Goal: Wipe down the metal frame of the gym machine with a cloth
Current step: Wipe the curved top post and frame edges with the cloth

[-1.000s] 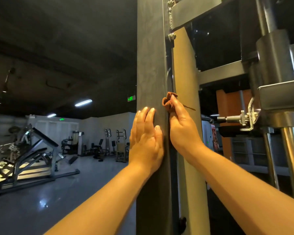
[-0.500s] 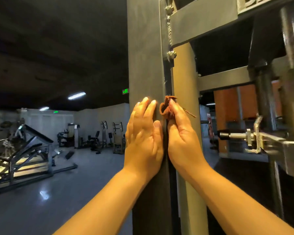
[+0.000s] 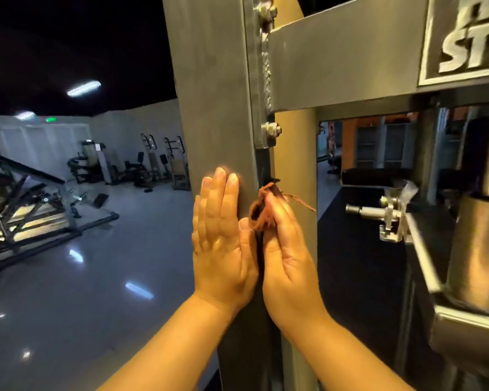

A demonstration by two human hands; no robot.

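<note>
Cloth (image 3: 261, 206): a small reddish-brown rag is held bunched at the right edge of the grey post (image 3: 215, 94), just below the lower bolt (image 3: 270, 130). A frayed thread trails off to the right.
Frame: the post stands upright, and a grey crossbeam (image 3: 342, 60) is bolted to its right edge. A dark gap runs between the post and the tan column (image 3: 294, 153) behind it.
Right hand (image 3: 288, 266): it is turned edge-on to the gap. The cloth appears pinched at the tips of its nearly straight fingers (image 3: 280, 213), though the thumb is mostly hidden. The narrow hold is judged to let the rag be pushed into the seam.
Left hand (image 3: 223, 244): it is laid flat on the front face of the post, fingers (image 3: 219, 193) straight and pressed together, with the thumb lying beside the cloth. It is probably placed there to brace the body.
Step in hand: the edge and seam of the post are judged to be under wiping.
Left to do: the crossbeam and the shiny parts near the locking pin (image 3: 390, 218) are not being touched.
Risk: the loose thread could be snagged on the bolt or the bracket edge.
Background: other machines are seen on a glossy floor (image 3: 96, 292), well apart.
</note>
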